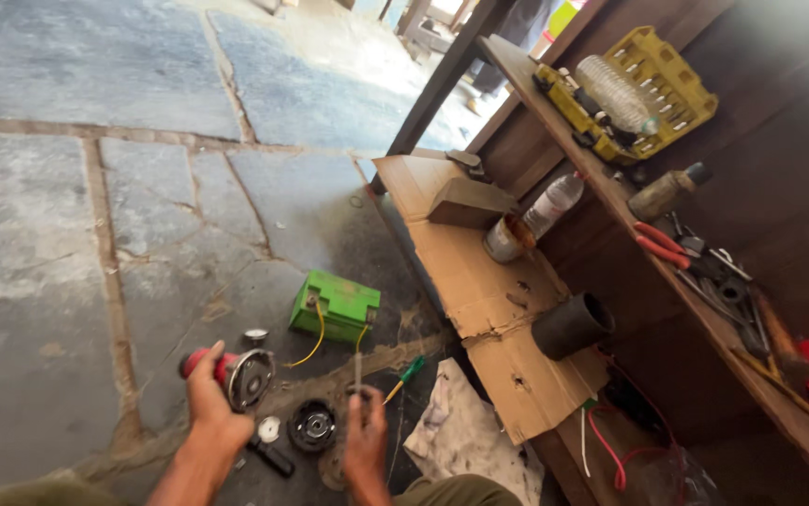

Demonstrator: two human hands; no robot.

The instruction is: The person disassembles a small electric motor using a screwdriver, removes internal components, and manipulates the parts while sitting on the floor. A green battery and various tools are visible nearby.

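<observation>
Gripping red motor part in left hand; right hand pinching thin tool beside it.

Battery box on floor ahead of hands, cardboard to its right, shelf w/ tools above cardboard

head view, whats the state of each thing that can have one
left hand: shut on red motor part, held off the floor
right hand: shut on thin metal tool, upright
green battery: on the floor, yellow wires attached
yellow tool case: open on the shelf
black cylinder: lying on its side
</observation>
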